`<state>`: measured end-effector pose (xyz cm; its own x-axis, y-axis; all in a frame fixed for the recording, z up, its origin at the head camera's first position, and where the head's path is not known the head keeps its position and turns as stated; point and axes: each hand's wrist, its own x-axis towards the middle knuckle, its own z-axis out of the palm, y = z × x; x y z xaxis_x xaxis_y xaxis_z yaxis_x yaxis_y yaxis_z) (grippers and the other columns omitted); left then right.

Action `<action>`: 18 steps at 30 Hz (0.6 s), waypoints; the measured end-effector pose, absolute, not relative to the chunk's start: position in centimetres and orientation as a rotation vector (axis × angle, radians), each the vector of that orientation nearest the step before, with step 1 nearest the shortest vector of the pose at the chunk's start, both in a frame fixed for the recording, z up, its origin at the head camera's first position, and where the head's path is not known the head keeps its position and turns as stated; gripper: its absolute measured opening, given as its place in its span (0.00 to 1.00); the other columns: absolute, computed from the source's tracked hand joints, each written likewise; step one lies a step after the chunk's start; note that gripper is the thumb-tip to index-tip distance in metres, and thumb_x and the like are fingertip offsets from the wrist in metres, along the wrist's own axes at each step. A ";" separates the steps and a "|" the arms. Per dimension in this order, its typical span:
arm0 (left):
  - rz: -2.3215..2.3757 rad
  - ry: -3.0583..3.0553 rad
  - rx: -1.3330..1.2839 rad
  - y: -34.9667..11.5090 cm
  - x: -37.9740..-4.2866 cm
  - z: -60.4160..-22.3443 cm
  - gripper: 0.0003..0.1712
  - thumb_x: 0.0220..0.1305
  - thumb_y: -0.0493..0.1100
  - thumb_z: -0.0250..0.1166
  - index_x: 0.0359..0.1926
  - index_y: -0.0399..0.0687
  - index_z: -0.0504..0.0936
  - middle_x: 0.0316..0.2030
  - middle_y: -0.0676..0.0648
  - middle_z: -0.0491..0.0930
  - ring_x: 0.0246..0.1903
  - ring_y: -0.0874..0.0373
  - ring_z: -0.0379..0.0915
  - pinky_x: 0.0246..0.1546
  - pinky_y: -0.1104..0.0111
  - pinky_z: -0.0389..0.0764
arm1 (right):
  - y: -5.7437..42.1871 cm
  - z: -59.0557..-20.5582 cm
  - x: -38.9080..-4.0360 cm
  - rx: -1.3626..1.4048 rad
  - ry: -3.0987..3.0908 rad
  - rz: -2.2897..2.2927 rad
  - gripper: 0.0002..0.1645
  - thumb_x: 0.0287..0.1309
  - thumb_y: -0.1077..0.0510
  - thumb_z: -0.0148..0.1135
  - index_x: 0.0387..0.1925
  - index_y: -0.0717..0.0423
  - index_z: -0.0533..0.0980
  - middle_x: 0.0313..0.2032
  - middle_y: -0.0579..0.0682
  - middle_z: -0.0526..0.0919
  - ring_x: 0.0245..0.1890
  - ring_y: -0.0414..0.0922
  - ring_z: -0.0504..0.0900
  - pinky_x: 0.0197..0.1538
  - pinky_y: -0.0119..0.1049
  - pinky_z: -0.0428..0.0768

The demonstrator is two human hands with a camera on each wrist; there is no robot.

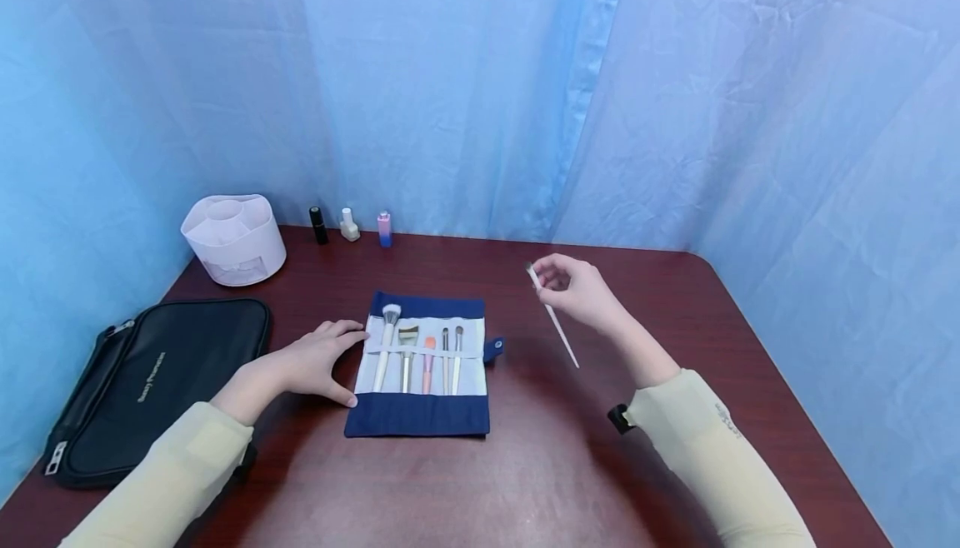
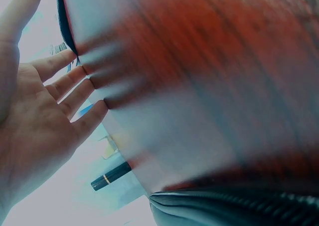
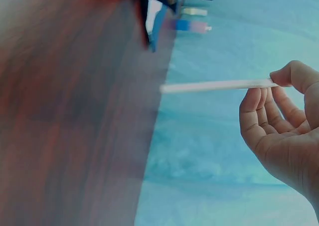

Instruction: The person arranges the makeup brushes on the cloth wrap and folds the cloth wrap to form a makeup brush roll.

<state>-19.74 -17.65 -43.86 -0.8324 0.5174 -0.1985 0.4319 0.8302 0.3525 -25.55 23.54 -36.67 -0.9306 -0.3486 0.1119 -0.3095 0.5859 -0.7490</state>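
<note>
A navy and pale grey brush roll (image 1: pixel 420 416) lies unfolded on the table, several makeup brushes tucked under its strap, among them a large white brush (image 1: pixel 386 346) and a pink one (image 1: pixel 428 365). My left hand (image 1: pixel 318 362) rests at the roll's left edge, fingers spread, thumb near the lower navy band. In the left wrist view that hand (image 2: pixel 55 101) holds nothing. Right of the roll and above the table, my right hand (image 1: pixel 576 286) pinches a slim white makeup brush (image 1: pixel 558 327) near its dark bristles, handle pointing down. The right wrist view shows the brush handle (image 3: pixel 214 86) between thumb and fingertips.
A black zipped case (image 1: pixel 187 373) lies on the left. Behind it stands a white organizer (image 1: pixel 238 240). Along the back edge stand a black tube (image 1: pixel 318 225), a nail polish bottle (image 1: pixel 348 225) and a pink-blue bottle (image 1: pixel 385 229). Blue curtains (image 1: pixel 450 98) surround the table.
</note>
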 end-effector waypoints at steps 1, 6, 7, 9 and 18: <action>0.427 2.726 0.724 -17.7 -19.7 -43.9 0.59 0.41 0.66 0.73 0.69 0.42 0.61 0.67 0.39 0.57 0.63 0.42 0.56 0.57 0.43 0.65 | 23.2 -36.4 -25.7 -0.562 2.740 -1.308 0.17 0.55 0.61 0.63 0.48 0.55 0.75 0.36 0.50 0.81 0.37 0.45 0.79 0.38 0.36 0.78; 0.428 2.725 0.725 -17.6 -19.6 -43.7 0.58 0.41 0.65 0.73 0.69 0.42 0.61 0.67 0.39 0.57 0.63 0.42 0.56 0.57 0.44 0.66 | 21.2 -35.3 -26.5 -0.550 2.672 -1.416 0.20 0.59 0.55 0.63 0.52 0.55 0.73 0.39 0.53 0.81 0.38 0.47 0.81 0.39 0.39 0.80; 0.430 2.723 0.724 -17.6 -19.6 -43.7 0.58 0.41 0.65 0.73 0.69 0.42 0.61 0.67 0.39 0.57 0.63 0.42 0.56 0.57 0.45 0.66 | 20.7 -35.1 -26.7 -0.554 2.658 -1.443 0.20 0.59 0.54 0.63 0.52 0.54 0.72 0.39 0.54 0.81 0.37 0.47 0.82 0.39 0.39 0.81; 0.434 2.720 0.722 -17.6 -19.6 -43.6 0.58 0.41 0.65 0.74 0.69 0.42 0.61 0.67 0.39 0.57 0.63 0.42 0.56 0.58 0.45 0.66 | 19.9 -34.9 -27.0 -0.560 2.626 -1.503 0.19 0.60 0.55 0.62 0.52 0.54 0.72 0.40 0.56 0.81 0.36 0.48 0.82 0.38 0.39 0.82; 0.420 2.720 0.719 -17.5 -19.7 -43.7 0.59 0.41 0.66 0.73 0.69 0.43 0.61 0.67 0.39 0.57 0.63 0.41 0.55 0.57 0.43 0.65 | 17.1 -35.9 -28.6 -0.640 2.562 -1.621 0.19 0.59 0.58 0.62 0.51 0.55 0.71 0.38 0.58 0.83 0.31 0.48 0.83 0.34 0.39 0.83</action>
<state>-19.65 -17.46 -43.73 -0.8312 0.5159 -0.2071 0.4293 0.8324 0.3503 -28.60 17.07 -35.86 -0.9137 -0.3640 0.1807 -0.3192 0.3676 -0.8735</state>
